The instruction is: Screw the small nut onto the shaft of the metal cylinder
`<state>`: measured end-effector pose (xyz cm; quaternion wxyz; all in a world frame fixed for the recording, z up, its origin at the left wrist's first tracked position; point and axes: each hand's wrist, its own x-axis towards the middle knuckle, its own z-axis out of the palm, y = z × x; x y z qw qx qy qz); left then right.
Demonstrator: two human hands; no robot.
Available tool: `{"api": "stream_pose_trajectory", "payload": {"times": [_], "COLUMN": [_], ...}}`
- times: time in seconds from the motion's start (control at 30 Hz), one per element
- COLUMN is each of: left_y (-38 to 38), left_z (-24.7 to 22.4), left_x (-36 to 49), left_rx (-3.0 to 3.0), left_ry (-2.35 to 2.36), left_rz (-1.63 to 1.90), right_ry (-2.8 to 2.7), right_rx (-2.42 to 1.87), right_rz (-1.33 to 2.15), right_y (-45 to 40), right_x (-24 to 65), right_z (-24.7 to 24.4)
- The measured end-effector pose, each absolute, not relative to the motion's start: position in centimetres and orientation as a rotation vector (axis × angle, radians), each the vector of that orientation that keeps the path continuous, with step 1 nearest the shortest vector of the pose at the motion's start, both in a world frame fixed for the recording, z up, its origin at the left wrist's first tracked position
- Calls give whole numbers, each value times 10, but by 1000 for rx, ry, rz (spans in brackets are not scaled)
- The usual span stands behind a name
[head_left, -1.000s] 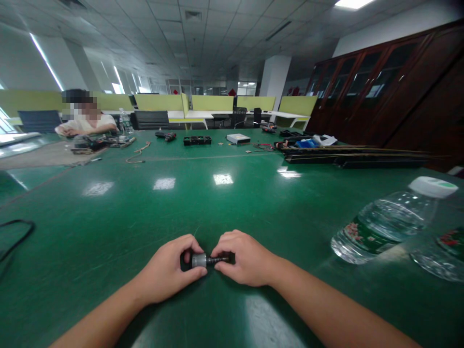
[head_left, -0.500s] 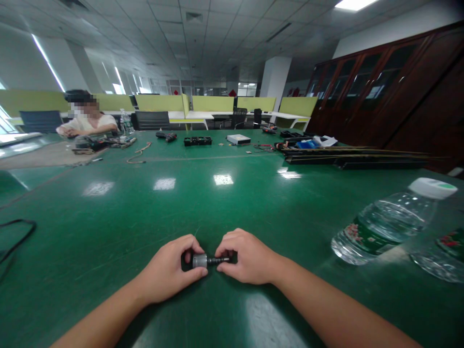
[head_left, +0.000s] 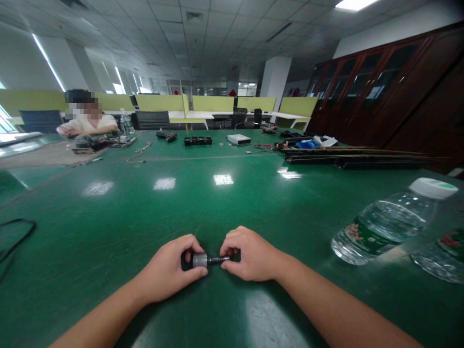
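Note:
A small metal cylinder (head_left: 200, 260) with a thin dark ribbed shaft (head_left: 214, 260) lies level, low over the green table (head_left: 203, 208). Around the cylinder, the thumb and fingers of my left hand (head_left: 174, 268) are closed. My right hand (head_left: 250, 256) pinches the right end of the shaft between thumb and fingertips. Part of the shaft shows between the two hands.
At the right stand a clear water bottle (head_left: 384, 227) and part of another (head_left: 445, 251). Black rails (head_left: 362, 158), a white box (head_left: 238, 139) and a black part (head_left: 197, 140) lie farther back. A person (head_left: 90, 118) sits at the far left.
My right hand has shifted slightly to the right along the shaft, so more of the shaft's end shows. My left hand and the cylinder have stayed in place.

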<state>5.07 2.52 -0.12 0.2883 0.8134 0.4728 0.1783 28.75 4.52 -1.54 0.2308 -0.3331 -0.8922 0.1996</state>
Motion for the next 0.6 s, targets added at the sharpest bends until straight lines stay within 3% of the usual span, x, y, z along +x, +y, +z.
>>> {"api": "stream_pose_trajectory", "payload": {"times": [0.6], "left_y": [22], "left_z": [3], "left_x": [49], "left_rx": [2183], "left_ry": [1269], "left_rz": [469], "right_ry": [-2452], "right_rx": [-1005], "right_rz": [696], "right_y": [54], "right_x": [307], "right_z": [-6]}}
